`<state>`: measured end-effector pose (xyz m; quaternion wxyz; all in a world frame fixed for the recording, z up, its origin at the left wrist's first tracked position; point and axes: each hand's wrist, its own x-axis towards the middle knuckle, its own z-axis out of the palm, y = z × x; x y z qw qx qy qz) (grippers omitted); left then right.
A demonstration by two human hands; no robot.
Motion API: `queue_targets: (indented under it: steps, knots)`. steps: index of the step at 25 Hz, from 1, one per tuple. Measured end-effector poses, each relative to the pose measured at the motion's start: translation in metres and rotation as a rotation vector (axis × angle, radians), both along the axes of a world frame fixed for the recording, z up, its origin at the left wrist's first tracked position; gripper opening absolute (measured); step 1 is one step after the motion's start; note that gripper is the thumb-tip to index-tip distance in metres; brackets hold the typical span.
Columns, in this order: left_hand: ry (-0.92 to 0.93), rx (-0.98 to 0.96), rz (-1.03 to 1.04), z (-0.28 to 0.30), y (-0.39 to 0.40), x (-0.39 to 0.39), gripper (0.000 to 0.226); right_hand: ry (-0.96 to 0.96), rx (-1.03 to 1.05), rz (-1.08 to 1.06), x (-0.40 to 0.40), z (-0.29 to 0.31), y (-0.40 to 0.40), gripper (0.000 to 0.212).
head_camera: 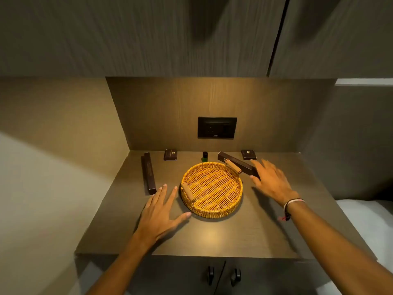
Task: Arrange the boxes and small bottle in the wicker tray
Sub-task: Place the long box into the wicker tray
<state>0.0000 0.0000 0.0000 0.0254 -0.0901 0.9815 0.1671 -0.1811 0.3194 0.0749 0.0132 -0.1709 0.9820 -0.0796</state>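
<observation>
A round wicker tray (219,211) with two wooden handles sits empty in the middle of the counter. A long dark box (148,173) lies to its left, a second long dark box (235,163) behind its right rim. Two small square dark boxes (170,155) (248,154) stand near the back wall, with a small green bottle (205,157) between them. My left hand (161,211) lies flat and spread just left of the tray. My right hand (270,179) hovers with fingers apart, its fingertips at the near end of the right long box.
A black wall socket (217,127) is set in the back panel. Side walls close in the counter (212,237) at left and right. Cabinet doors hang overhead, and two dark handles (223,275) show below the front edge. White bedding (365,218) lies at the right.
</observation>
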Motion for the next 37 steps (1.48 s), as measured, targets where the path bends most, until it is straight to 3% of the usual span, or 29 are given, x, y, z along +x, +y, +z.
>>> queue_targets:
  steps: [4,11,15,18,23,28,33,37]
  knots:
    - [0.032,-0.100,-0.025,-0.012,-0.012,-0.010,0.108,-0.076,0.046,0.023,-0.023,-0.005,-0.008,0.053]
    - [0.071,-0.119,-0.048,-0.021,-0.018,-0.013,0.110,-0.003,0.049,-0.106,-0.035,-0.020,-0.020,0.034]
    - [0.076,-0.102,-0.049,-0.016,-0.016,-0.012,0.113,0.051,-0.243,-0.216,-0.029,-0.015,-0.013,0.034]
    - [0.085,-0.104,-0.052,-0.013,-0.014,-0.011,0.115,0.024,-0.502,-0.148,-0.021,0.009,-0.004,0.032]
    - [0.094,-0.123,-0.054,-0.015,-0.015,-0.011,0.111,-0.217,-0.206,0.035,-0.002,0.037,-0.005,0.035]
    - [0.108,-0.122,-0.050,-0.018,-0.017,-0.011,0.109,-0.172,-0.044,0.077,0.016,0.032,-0.034,0.041]
    - [0.121,-0.108,-0.039,-0.019,-0.017,-0.013,0.109,-0.141,-0.138,0.059,0.004,0.034,-0.034,0.047]
    - [0.123,-0.109,-0.036,-0.021,-0.016,-0.014,0.110,0.020,-0.241,-0.057,-0.044,0.031,-0.028,0.035]
